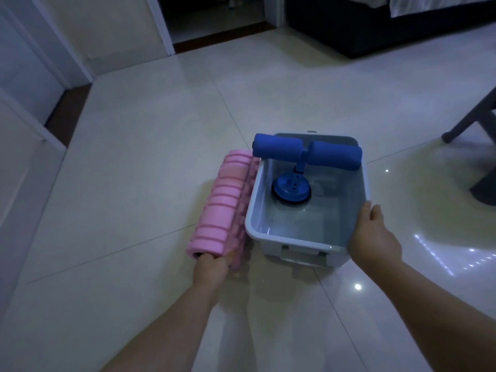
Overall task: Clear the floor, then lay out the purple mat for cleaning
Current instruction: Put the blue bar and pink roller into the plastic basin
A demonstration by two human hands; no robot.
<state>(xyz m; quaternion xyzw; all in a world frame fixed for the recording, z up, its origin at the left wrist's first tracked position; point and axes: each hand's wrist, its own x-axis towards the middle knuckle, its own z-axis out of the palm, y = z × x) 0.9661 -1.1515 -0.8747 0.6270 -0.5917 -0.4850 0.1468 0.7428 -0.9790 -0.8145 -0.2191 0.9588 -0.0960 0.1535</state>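
Pink foam roller (pixel 225 200) lies along the left wall of the bin (pixel 300 255), touching it, far end up by the bin's far-left corner. My left hand (pixel 212 267) is clenched round the roller's near end; I can't tell whether that end is off the floor (pixel 134 183). My right hand (pixel 373 234) grasps the bin's right rim by the near-right corner, fingers hooked over the edge. Blue bar (pixel 306 154) is already in the bin: suction base on the bottom toward the far wall, padded crossbar lying across the far rim. Purple mat is not in view, so I read this as the clearing stage, step in hand = roller into bin. To do it well: brace the rim with the right hand so the light bin doesn't skate on the glossy tile. Lift the roller high enough to clear the left rim, not drag it over, which would likely tip the bin. With a one-ended grip the far end will probably droop, so tilt it up first. Roller looks about as long as the bin, so lay it lengthwise along the left wall, clear of the suction base; it may end up propped on the crossbar. Chair (pixel 472 122) leg stands well off to the right, no conflict.
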